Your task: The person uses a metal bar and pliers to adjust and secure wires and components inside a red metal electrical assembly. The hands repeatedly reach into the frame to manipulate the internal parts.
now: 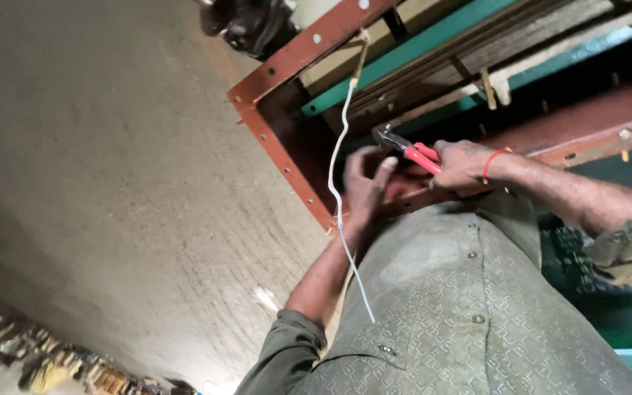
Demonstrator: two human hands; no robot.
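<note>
Closed around the red handles, the right hand (456, 162) has a firm grip on a pair of pliers (409, 148), whose dark nose points away from the wrist toward the inner edge of a rust-red steel frame (281, 67). Just beyond that nose, the left hand (366, 185) rests against the frame with fingers loosely curled; whether it pinches anything I cannot tell, as the palm hides the spot. A thin white wire (338, 157) hangs down from the frame's top corner, passes close beside the left hand and trails on past the forearm over the person's patterned shirt (448, 307).

How far things stand, as I judge it: the wire is fastened above but its lower end hangs loose, and the pliers are not on it.

Inside the frame, past both hands, lie wooden slats and green boards (433, 45), packed edgewise. No other container shows.
</note>
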